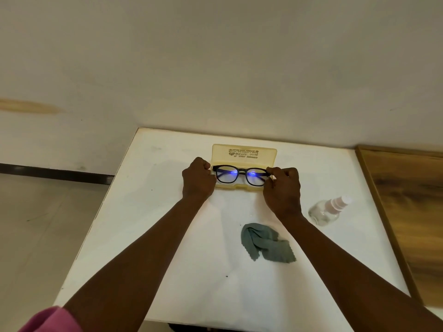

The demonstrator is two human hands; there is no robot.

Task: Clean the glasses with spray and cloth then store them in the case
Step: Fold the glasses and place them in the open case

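Your left hand point(197, 179) is curled shut on the left end of the black plastic-framed glasses point(241, 174), fingers closed around the hinge corner just beside the left wall of the open pale-yellow hard case point(244, 152). The glasses sit level between your two hands, lenses facing you, directly over the case's lower tray, with the printed lid standing open behind them. Whether the frame already rests in the tray or hangs just above it cannot be told from this angle, and the temples are not visible.

Your right hand point(282, 188) pinches the right end of the frame, thumb and fingertips closed on that corner, the rest of the hand lying in front of the case's right edge.

This reads either as lifting the glasses out to begin cleaning or as laying them in to store them; the frame alone does not settle it. If you are storing, the next move calls for keeping the frame level, letting it settle fully inside the tray, releasing both ends and swinging the lid down.

Nearer you and right of centre, the crumpled grey-green microfibre cloth point(266, 243) lies on the white table point(143, 224), untouched by either hand. Further right, the small clear spray bottle with a white nozzle point(328, 209) lies on its side, well apart from the case.
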